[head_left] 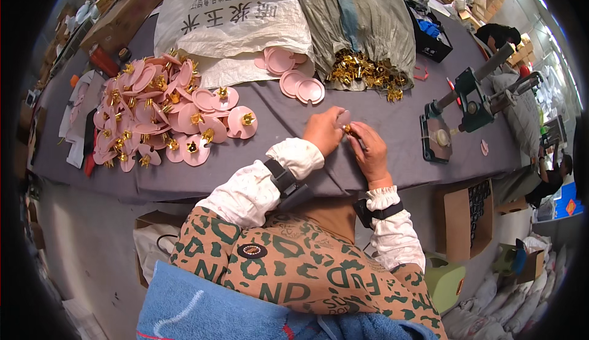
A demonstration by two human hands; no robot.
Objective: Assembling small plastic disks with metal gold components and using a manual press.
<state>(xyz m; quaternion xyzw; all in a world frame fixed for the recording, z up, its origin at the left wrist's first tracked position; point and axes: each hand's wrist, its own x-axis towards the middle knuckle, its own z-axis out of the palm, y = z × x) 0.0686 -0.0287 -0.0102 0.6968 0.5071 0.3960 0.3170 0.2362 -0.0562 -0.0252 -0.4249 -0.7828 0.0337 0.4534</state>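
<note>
My left hand (323, 130) is closed on a pink disc (343, 118), holding it tilted above the table. Pinched in my right hand (372, 155) is a small gold metal clip (348, 129), right against the disc's lower edge; whether the two are joined I cannot tell. Just beyond my hands lie loose pink discs (308, 90), each with a notch in its rim. More gold clips (368, 70) spill from the mouth of a grey-green sack (374, 21). To the left is a heap of pink discs with gold clips on them (147, 110).
A white woven sack (236, 15) lies at the back, pink discs at its mouth. On the right stands a green hand press (469, 104). A black box (432, 36) sits at the back right. An open carton (457, 223) is below the table's right edge. Other people are farther right.
</note>
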